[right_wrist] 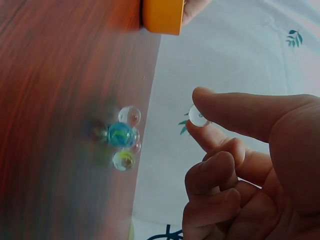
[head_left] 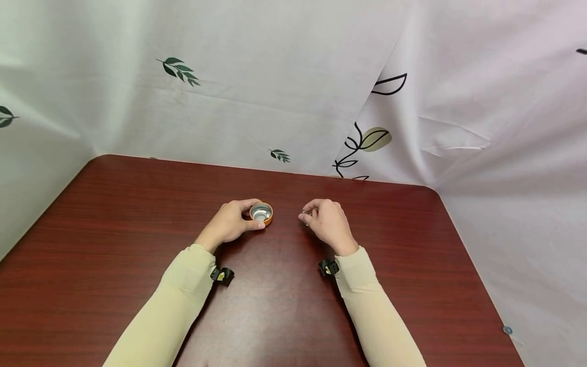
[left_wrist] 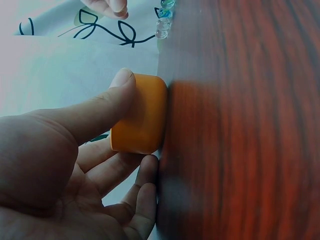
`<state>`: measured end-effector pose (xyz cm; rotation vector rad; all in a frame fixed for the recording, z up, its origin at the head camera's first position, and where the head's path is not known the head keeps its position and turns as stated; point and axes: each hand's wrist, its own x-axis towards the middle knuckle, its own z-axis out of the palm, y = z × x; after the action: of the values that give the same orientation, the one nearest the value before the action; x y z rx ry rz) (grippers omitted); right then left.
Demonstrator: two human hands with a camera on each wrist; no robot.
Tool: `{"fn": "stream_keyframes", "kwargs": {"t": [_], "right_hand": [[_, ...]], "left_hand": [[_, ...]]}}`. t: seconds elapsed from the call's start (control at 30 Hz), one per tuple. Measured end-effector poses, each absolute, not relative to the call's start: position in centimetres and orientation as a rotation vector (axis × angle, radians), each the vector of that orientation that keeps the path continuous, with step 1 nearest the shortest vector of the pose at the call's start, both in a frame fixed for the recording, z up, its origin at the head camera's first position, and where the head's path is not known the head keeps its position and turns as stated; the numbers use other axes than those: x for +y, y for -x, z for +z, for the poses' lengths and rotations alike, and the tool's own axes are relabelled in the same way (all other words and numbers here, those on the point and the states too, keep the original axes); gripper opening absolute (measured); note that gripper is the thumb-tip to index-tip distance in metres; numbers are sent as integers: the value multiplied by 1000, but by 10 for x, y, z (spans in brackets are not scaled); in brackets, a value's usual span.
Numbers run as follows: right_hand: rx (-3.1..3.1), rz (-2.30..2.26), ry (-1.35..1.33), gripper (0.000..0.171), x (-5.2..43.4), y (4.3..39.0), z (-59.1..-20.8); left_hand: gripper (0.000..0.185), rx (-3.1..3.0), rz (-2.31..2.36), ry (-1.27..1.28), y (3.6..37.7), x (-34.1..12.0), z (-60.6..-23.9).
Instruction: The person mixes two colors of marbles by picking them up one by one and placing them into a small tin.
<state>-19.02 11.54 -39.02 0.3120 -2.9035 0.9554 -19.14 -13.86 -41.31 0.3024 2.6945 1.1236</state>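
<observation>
The small orange tin (head_left: 262,213) stood upright near the middle of the dark wooden table (head_left: 114,244), its open mouth facing up (round, so it had no long axis to speak of). The left hand (head_left: 228,223) gripped its wall, thumb on one side and fingers on the other. Just beside it, the right hand (head_left: 326,220) pinched a clear marble (right_wrist: 197,115) between thumb and forefinger above the table. Three more marbles (right_wrist: 123,138) lay clustered on the wood below that hand, with nothing between them and the tin.
</observation>
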Motion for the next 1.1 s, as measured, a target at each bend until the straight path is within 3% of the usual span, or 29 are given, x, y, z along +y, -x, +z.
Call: {"fn": "stream_keyframes", "kwargs": {"t": [1.1], "right_hand": [[-2905, 941, -426, 13, 75, 185, -389]], "left_hand": [[58, 2700, 1141, -303, 192, -138, -415]]}}
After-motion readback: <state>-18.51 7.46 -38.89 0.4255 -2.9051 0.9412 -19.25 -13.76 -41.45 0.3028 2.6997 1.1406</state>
